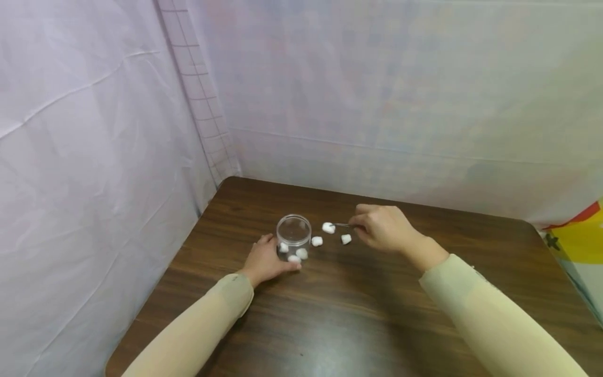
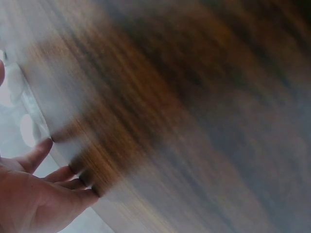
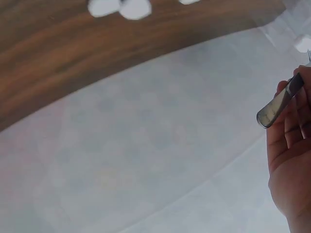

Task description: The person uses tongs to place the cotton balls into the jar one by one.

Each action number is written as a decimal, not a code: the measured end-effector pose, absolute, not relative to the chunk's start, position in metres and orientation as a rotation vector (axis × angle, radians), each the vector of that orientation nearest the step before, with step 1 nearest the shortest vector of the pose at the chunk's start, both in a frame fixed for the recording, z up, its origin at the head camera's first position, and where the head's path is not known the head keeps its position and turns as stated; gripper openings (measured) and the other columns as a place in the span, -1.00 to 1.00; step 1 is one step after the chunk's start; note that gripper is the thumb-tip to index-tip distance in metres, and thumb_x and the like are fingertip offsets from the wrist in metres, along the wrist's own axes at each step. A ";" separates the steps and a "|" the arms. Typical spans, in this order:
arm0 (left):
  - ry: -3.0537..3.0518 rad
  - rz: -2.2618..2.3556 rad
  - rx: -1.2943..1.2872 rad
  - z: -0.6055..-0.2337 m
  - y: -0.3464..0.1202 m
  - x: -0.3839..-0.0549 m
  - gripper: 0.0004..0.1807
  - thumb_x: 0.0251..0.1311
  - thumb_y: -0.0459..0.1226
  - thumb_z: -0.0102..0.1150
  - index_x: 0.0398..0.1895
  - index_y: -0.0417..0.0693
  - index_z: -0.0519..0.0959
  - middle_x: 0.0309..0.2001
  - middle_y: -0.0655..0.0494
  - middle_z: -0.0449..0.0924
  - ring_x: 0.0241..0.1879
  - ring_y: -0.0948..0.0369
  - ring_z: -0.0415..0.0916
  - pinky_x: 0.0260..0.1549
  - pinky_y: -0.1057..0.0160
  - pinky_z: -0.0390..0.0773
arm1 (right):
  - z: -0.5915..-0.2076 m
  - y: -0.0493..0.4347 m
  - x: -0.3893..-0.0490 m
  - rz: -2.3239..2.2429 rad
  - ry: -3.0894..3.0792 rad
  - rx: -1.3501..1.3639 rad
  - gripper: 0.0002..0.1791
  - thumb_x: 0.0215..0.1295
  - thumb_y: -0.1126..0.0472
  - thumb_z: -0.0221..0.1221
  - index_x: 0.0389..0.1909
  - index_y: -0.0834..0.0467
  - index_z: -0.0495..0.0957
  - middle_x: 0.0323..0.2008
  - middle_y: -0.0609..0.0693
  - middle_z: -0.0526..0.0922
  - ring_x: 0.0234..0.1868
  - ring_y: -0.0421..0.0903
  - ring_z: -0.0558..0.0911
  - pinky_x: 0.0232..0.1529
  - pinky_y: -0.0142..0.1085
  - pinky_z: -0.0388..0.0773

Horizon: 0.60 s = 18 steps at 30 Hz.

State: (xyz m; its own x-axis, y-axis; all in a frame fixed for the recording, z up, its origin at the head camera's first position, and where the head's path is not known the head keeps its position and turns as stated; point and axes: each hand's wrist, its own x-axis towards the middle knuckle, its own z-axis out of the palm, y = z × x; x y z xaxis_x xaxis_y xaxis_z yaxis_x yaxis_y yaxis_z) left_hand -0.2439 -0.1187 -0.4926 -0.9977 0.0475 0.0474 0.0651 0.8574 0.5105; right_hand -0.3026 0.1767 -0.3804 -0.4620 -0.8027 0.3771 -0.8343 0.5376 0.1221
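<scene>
The table [image 1: 339, 324] offers open room on its near side, its far edge beyond the work. The left hand [image 1: 266, 262] curves round a clear jar [image 1: 294, 243], best kept steady; the right hand [image 1: 382, 228] pinches tweezers [image 3: 280, 103], tips meeting a cotton ball [image 1: 328, 229] beside the jar: squeeze lightly.

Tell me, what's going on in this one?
A person's left hand holds a clear, round plastic jar on a brown wood-grain table, with at least three white cotton balls inside. The right hand grips silver metal tweezers, their tips at another white cotton ball. Two loose cotton balls lie nearby, outside the jar.
</scene>
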 end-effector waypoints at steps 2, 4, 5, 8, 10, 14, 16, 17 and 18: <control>-2.994 -0.816 -0.083 -0.493 -0.118 -0.244 0.07 -0.38 0.31 0.35 0.23 -0.10 0.36 0.23 -0.21 0.27 0.23 -0.12 0.17 0.21 -0.10 0.10 | -0.372 0.169 -0.305 0.116 -2.373 1.352 -0.86 0.05 0.19 0.20 -0.34 0.03 0.68 -0.48 -0.21 0.41 -0.66 -0.31 0.34 -0.75 -0.37 0.29; -2.990 -0.811 -0.081 -0.495 -0.119 -0.244 0.07 -0.37 0.31 0.35 0.24 -0.09 0.35 0.23 -0.21 0.27 0.23 -0.12 0.17 0.21 -0.10 0.10 | -0.364 0.160 -0.305 0.129 -2.357 1.368 -0.85 0.08 0.20 0.18 -0.33 0.04 0.68 -0.46 -0.19 0.43 -0.65 -0.29 0.36 -0.74 -0.36 0.30; -2.985 -0.815 -0.078 -0.495 -0.119 -0.244 0.06 -0.38 0.31 0.36 0.24 -0.09 0.35 0.23 -0.21 0.27 0.22 -0.12 0.17 0.21 -0.10 0.10 | -0.361 0.155 -0.305 0.135 -2.350 1.374 -0.85 0.08 0.21 0.18 -0.33 0.04 0.68 -0.46 -0.19 0.43 -0.65 -0.29 0.36 -0.74 -0.36 0.30; -2.973 -0.820 -0.087 -0.496 -0.119 -0.244 0.06 -0.38 0.30 0.36 0.23 -0.08 0.36 0.22 -0.21 0.29 0.22 -0.12 0.18 0.20 -0.10 0.11 | -0.357 0.141 -0.304 0.141 -2.329 1.402 -0.85 0.07 0.21 0.18 -0.33 0.05 0.68 -0.45 -0.17 0.44 -0.64 -0.29 0.36 -0.74 -0.37 0.30; -2.970 -0.818 -0.090 -0.496 -0.119 -0.245 0.05 -0.38 0.30 0.36 0.23 -0.08 0.36 0.21 -0.20 0.30 0.21 -0.11 0.19 0.20 -0.09 0.11 | -0.357 0.133 -0.303 0.127 -2.318 1.416 -0.84 0.08 0.21 0.17 -0.34 0.04 0.68 -0.46 -0.18 0.43 -0.65 -0.30 0.35 -0.74 -0.37 0.31; -2.964 -0.823 -0.090 -0.496 -0.117 -0.245 0.04 -0.37 0.29 0.37 0.22 -0.09 0.37 0.20 -0.21 0.31 0.20 -0.11 0.20 0.20 -0.09 0.12 | -0.363 0.119 -0.302 0.112 -2.300 1.445 -0.85 0.06 0.20 0.17 -0.36 0.01 0.68 -0.48 -0.19 0.42 -0.64 -0.31 0.35 -0.71 -0.36 0.34; -2.964 -0.829 -0.084 -0.495 -0.117 -0.244 0.04 -0.37 0.28 0.38 0.21 -0.09 0.37 0.19 -0.21 0.31 0.20 -0.12 0.20 0.20 -0.09 0.12 | -0.366 0.114 -0.302 0.115 -2.298 1.460 -0.84 0.03 0.20 0.17 -0.37 0.01 0.68 -0.48 -0.20 0.41 -0.63 -0.32 0.35 -0.70 -0.37 0.35; -2.965 -0.830 -0.084 -0.495 -0.116 -0.244 0.04 -0.37 0.28 0.38 0.22 -0.09 0.37 0.19 -0.21 0.31 0.20 -0.12 0.20 0.20 -0.09 0.11 | -0.367 0.113 -0.302 0.121 -2.298 1.467 -0.84 0.02 0.20 0.17 -0.37 0.01 0.68 -0.48 -0.20 0.41 -0.62 -0.32 0.36 -0.70 -0.37 0.35; -2.966 -0.830 -0.084 -0.495 -0.116 -0.244 0.04 -0.37 0.28 0.38 0.22 -0.08 0.36 0.20 -0.21 0.31 0.20 -0.12 0.20 0.20 -0.09 0.11 | -0.368 0.111 -0.302 0.122 -2.300 1.474 -0.83 0.01 0.21 0.17 -0.37 0.01 0.68 -0.48 -0.20 0.41 -0.62 -0.31 0.36 -0.71 -0.38 0.35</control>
